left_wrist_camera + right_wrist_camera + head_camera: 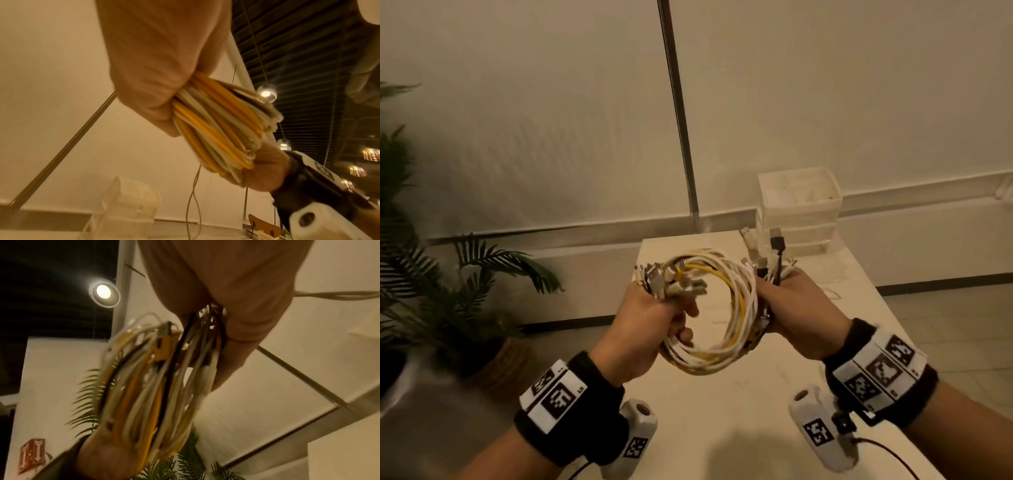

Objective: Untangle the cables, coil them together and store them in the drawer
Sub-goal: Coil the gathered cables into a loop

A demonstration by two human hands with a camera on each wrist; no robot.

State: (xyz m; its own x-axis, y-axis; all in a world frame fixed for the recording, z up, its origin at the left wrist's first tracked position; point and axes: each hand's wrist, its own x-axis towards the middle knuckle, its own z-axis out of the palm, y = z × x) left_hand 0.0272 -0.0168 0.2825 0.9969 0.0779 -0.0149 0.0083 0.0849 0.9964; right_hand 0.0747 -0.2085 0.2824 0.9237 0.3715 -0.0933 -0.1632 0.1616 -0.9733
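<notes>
head view: wrist bands (881, 371) carry black-and-white square tag markers, tiny lettering beside them too small to read; same kind of tags on the white wrist camera housings (822, 433). right wrist view shows a reddish wall sign (30, 454), blurred, not readable.

white plastic drawer unit (798, 210) stands at the far right end of the white table (739, 411), stacked drawers, top tray holds some pale contents, can't tell what. left wrist view shows the same unit (123, 209) from below, translucent, contents unclear.

cable coil (717, 308), white and yellow strands with a few black ones, is held in the air over the table between both hands, well short of the drawer unit. left hand (650, 329) is clenched round the left side of the coil, a cluster of plug ends (671, 277) sticking up out of the fist. right hand (796, 313) clamps the right side of the coil, more usb plugs (770, 250) poking up above its fingers, one dark, others pale. left wrist view: fingers (156, 84) wrapped tight on the strands (216, 126). right wrist view: loops (156, 386) hang from the closed grip, motion-blurred.

potted palm (441, 274) on the floor at left. thin loose white cable (832, 293) lies on the table near the right hand.
</notes>
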